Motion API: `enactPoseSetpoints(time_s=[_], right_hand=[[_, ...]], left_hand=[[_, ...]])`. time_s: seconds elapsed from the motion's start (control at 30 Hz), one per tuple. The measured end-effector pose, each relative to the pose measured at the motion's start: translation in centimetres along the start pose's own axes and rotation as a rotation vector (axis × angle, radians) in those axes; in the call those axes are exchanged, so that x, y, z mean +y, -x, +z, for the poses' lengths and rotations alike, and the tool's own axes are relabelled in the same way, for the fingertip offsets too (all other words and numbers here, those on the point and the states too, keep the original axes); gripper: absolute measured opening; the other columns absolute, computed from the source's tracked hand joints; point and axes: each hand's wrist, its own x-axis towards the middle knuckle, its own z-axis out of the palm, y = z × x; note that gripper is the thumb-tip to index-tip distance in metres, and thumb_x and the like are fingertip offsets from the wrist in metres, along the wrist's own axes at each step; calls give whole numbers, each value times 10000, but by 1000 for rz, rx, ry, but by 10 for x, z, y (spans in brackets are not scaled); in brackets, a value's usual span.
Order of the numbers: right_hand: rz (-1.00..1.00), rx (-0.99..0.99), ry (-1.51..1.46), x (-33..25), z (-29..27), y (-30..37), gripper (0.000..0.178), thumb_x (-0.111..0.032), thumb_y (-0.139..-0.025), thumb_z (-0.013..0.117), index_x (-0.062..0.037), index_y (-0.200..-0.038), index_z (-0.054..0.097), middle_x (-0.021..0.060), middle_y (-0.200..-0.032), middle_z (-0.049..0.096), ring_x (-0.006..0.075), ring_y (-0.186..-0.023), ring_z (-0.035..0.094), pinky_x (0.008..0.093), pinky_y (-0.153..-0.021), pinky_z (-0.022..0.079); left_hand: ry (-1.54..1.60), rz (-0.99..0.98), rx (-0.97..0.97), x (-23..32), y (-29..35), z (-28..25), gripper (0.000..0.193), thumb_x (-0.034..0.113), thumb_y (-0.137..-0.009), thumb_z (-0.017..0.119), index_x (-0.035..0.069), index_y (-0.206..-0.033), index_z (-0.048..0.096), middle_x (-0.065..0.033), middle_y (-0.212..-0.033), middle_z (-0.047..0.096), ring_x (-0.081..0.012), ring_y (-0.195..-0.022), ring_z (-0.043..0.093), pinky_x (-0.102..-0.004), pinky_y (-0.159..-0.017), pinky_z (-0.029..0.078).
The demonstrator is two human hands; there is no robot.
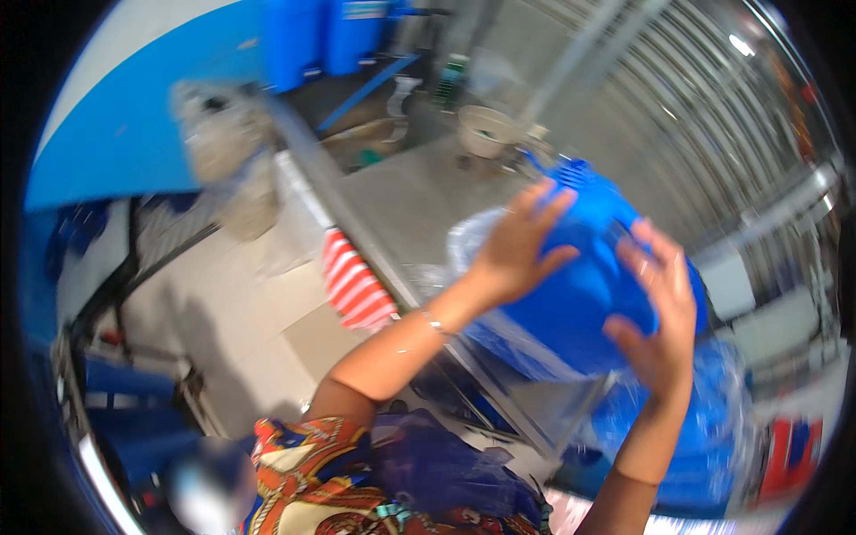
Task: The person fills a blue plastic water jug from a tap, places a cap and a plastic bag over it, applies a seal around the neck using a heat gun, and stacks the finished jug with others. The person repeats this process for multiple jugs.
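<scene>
A large blue plastic container (571, 312) with a ribbed blue part at its far end sits on the metal counter. Clear plastic film (513, 339) bunches around its left and near sides. Over its left side is my left hand (522, 245), fingers spread and nothing in them. My right hand (660, 308) is at its right side, with fingers apart and slightly bent. Blur keeps me from telling whether either hand touches the container.
A pale bowl (486, 132) and a green bottle (450, 82) stand at the back. A red-and-white striped cloth (355, 281) hangs over the counter's left edge. Clear plastic wraps more blue items (704, 419) at right. Metal bars (713, 134) rise behind. A stuffed clear bag (223, 143) hangs left.
</scene>
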Motion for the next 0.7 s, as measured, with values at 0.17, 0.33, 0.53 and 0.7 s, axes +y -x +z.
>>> enactPoseSetpoints(time_s=[0.17, 0.33, 0.53, 0.7], right_hand=[[-318, -366, -476, -39, 91, -13, 521, -223, -742, 764, -90, -1222, 612, 172, -1234, 554, 368, -1151, 534, 428, -968, 440], [-659, -555, -858, -90, 180, -28, 455, -112, -769, 719, -75, -1211, 613, 148, -1143, 603, 308, -1013, 604, 371, -871, 499], [-1109, -768, -1037, -203, 231, -35, 434, -125, -776, 718, -72, -1194, 616, 121, -1085, 618, 307, -963, 599, 381, -830, 490], [-1521, -892, -1075, -322, 230, -16, 444, -151, -783, 718, -98, -1210, 608, 116, -1073, 618, 300, -952, 589, 377, -831, 482]], left_hand=[[-91, -298, -115, -11, 83, -52, 730, 176, -803, 677, 136, -1446, 333, -251, -1418, 346, -437, -1257, 426, -450, -1011, 413], [-387, -853, -10, 22, 209, -147, 537, 130, -777, 674, 69, -1289, 524, -240, -1373, 401, -423, -1226, 464, -419, -985, 446], [-776, -973, 461, 144, 280, -241, 397, 17, -796, 574, 75, -1188, 591, -143, -1240, 539, -322, -1126, 554, -395, -934, 470], [-1145, -885, 725, 269, 310, -282, 315, -1, -804, 564, 47, -1110, 620, -131, -1093, 606, -311, -1010, 600, -388, -857, 489]])
